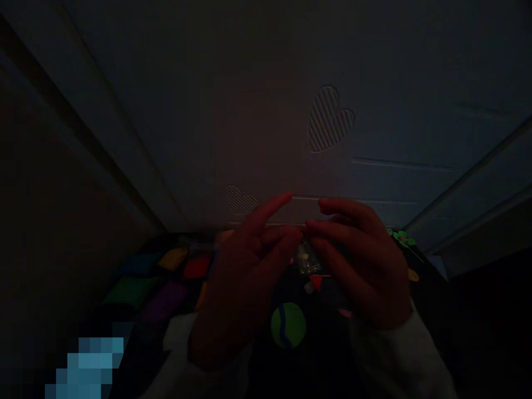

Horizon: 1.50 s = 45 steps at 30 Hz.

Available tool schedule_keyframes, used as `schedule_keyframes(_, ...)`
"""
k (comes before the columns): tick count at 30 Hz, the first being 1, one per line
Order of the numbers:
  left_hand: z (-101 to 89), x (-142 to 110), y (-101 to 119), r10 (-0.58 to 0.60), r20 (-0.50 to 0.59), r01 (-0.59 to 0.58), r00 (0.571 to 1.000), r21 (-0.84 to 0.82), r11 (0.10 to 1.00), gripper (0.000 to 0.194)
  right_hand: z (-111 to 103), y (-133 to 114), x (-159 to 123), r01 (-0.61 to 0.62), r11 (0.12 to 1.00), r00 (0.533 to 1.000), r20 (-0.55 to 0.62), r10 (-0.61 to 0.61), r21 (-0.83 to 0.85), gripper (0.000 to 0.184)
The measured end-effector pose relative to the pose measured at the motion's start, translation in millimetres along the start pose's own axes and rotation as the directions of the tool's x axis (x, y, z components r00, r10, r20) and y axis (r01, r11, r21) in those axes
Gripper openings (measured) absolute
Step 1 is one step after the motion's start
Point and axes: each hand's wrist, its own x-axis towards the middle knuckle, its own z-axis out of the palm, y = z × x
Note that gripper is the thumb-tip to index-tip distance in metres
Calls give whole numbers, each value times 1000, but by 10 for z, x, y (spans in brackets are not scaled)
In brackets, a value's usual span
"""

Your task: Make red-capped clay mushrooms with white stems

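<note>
Both hands are raised close together in dim light above a dark surface. My left hand [245,271] has its thumb and fingers pinched, with the index finger stretched out above. Facing it, my right hand [366,260] is closed with its thumb near its fingertips. The fingertips of the two hands almost meet; anything between them is too small and dark to make out. Below them lies a green disc [296,327] with a wavy blue stripe. A small red triangular piece [316,282] and a clear plastic bag [306,257] lie just beyond the disc.
At the left lie several coloured pieces, among them a green one [131,291], a purple one [165,300] and a red one [197,267]. A green flower shape [404,239] lies at the right. Behind rises a pale panel [266,111] with striped hearts.
</note>
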Motion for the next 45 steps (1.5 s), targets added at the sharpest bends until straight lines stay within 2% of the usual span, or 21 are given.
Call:
schedule_keyframes(3,9,-22,3,-5,27,4,1000,39,999,44,26,21,15,19,999,1000,16,-18,-31,22)
schedule_keyframes(5,15,-33,-16,-24,51,24,998,6,1000,44,34,26,22,25,998,999,27,-23,-55,21)
schedule_keyframes(10,7,-29,-60,-81,105,104,991,-238,966,38,29,26,30,-9,999,1000,-12,8,-48,15)
schedule_keyframes(17,-13,65,-45,-138,172,201,975,-440,875,36,28,52,12,0,998,999,-33,2,60,18)
schedule_keyframes(20,-12,79,-26,-157,167,217,973,-455,864,34,28,47,11,13,998,999,-32,-11,58,17)
schedule_keyframes(22,-15,71,-10,-179,134,219,975,-405,888,28,28,46,13,16,999,999,-30,-15,36,18)
schedule_keyframes(25,-17,32,8,-156,61,167,986,-296,941,21,27,53,12,18,1000,999,-50,-17,22,27)
schedule_keyframes(31,44,-92,30,22,64,-14,998,-119,993,23,25,85,-7,-21,993,999,-29,24,112,33)
schedule_keyframes(40,14,-147,52,215,10,-215,977,66,974,29,14,138,-20,-160,953,987,21,159,256,42)
schedule_keyframes(42,13,-146,18,221,54,-224,974,48,973,31,14,127,-16,-156,953,988,24,155,261,45)
schedule_keyframes(45,5,-132,-28,189,78,-183,979,-71,980,35,-1,127,-12,-182,950,983,52,175,255,48)
